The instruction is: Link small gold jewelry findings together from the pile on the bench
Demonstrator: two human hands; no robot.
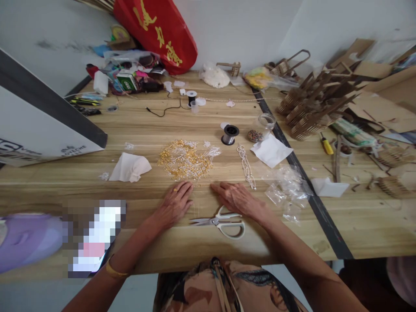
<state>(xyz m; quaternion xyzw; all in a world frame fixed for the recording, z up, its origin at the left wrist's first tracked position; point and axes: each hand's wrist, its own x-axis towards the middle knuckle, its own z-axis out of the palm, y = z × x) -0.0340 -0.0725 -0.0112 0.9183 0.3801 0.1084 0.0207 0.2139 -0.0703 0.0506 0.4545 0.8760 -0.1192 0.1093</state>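
Observation:
My left hand point(177, 201) lies palm down on the wooden table, fingers stretched out toward the near edge of a pile of gold and silver beads point(186, 160). To its right, my right hand point(235, 197) rests on the tabletop with the index finger pointing left. Between the fingertips is a thin row of tiny gold beads point(203, 185). White-handled scissors point(222, 222) lie just below my right hand, blades pointing left. Beyond that hand is a silver bead chain point(246, 167). Neither hand visibly holds anything, though the undersides of the fingers are hidden.
A spool of wire point(230, 135) and a glass jar point(266, 123) stand behind the beads. White paper point(272, 151) and small plastic bags point(287, 186) lie at right. A crumpled tissue point(130, 167) and a blurred phone point(97, 238) are at left. Small wooden baskets point(305, 112) crowd the back right.

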